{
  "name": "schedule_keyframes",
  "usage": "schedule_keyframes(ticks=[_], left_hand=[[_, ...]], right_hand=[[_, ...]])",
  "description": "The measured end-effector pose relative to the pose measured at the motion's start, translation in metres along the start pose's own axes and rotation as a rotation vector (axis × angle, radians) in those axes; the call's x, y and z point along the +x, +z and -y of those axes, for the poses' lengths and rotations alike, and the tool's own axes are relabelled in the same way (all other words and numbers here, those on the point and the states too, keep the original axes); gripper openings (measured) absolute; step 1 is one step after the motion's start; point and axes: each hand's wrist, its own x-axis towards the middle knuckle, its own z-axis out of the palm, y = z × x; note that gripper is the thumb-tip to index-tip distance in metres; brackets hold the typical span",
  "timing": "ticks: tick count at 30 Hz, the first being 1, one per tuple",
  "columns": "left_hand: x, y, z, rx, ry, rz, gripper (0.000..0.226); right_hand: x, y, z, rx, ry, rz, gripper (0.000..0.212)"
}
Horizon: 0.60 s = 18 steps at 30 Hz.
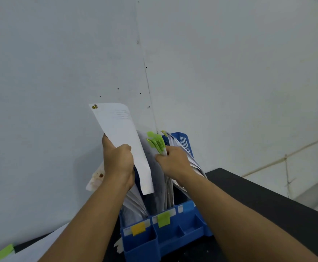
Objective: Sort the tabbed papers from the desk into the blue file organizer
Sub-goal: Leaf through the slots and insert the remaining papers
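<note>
The left hand [117,163] grips a white printed sheet with a yellow-green tab at its top corner [123,140], holding it upright above the blue plastic file organizer [171,231]. Just right of it, the right hand [173,161] pinches a bundle of white papers with green tabs [157,143] standing in the organizer. Below the left forearm, 1 more green-tabbed white sheet [4,252] lies on the dark desk [267,201].

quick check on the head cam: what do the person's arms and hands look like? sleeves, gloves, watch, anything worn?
Both forearms are bare as far as the frame shows: no sleeves in view. The left hand and right hand wear no gloves, and no rings, watch or wristband show. No markings or cables on either arm. Fingertips are partly hidden by paper, so nails cannot be judged.
</note>
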Motion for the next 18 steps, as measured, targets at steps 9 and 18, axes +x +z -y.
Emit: schedule_keyframes(ticks=[9, 18], left_hand=[[0.001, -0.003, 0.041, 0.418, 0.085, -0.033, 0.063], [-0.01, -0.005, 0.08, 0.644, -0.218, 0.211, 0.037]], right_hand=[[0.003, 0.0, 0.0, -0.013, 0.003, 0.017, 0.017], [-0.003, 0.004, 0.003, -0.069, -0.046, -0.019, 0.032]])
